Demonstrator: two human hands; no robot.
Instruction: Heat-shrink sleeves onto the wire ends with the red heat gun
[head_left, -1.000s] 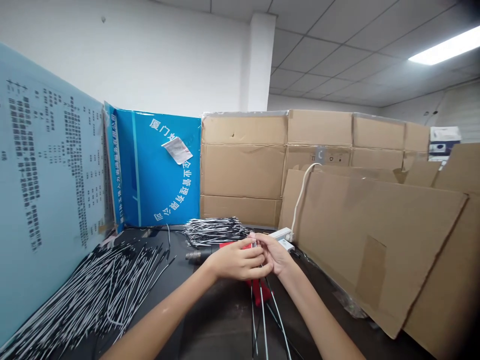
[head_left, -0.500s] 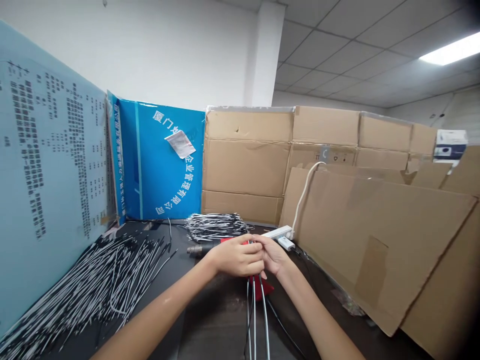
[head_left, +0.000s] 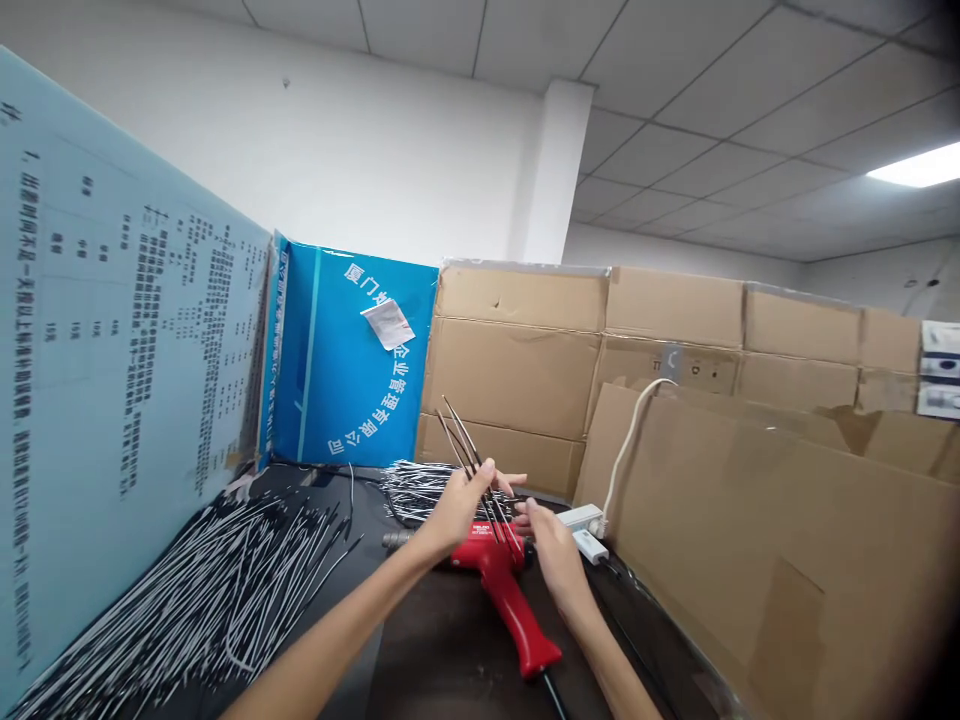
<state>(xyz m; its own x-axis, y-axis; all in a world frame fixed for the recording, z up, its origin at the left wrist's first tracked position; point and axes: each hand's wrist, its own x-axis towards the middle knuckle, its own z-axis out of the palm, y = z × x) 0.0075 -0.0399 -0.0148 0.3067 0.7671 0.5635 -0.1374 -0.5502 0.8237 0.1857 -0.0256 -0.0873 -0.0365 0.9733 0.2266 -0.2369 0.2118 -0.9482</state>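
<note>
My left hand [head_left: 459, 505] is pinched closed, thumb against fingers, around a few thin, stiff black-and-white wires [head_left: 463, 437]. They slant through my grip, their upper ends fanning up and leftward in front of the brown cardboard partition [head_left: 510, 365], their lower ends pointing down over the red pistol-shaped heat gun [head_left: 517, 610] with its dark metal nozzle. My right hand [head_left: 553, 555] is just beside them, fingers partly curled toward the wires; the fingertips are small and overlapped there, so I can't tell whether they have hold of anything.

The heat gun lies on the dark tabletop [head_left: 435, 650] beneath my hands, nozzle to the left and handle angled down to the right. Behind it, near the partition, is a heap of cut black-and-white wires [head_left: 416, 485]; a larger, looser spread of the same black-and-white wires [head_left: 202, 590] covers the table at left, beside the pale blue printed board [head_left: 97, 380]. Just right of my right hand sits a white plastic power strip [head_left: 581, 518].
</note>
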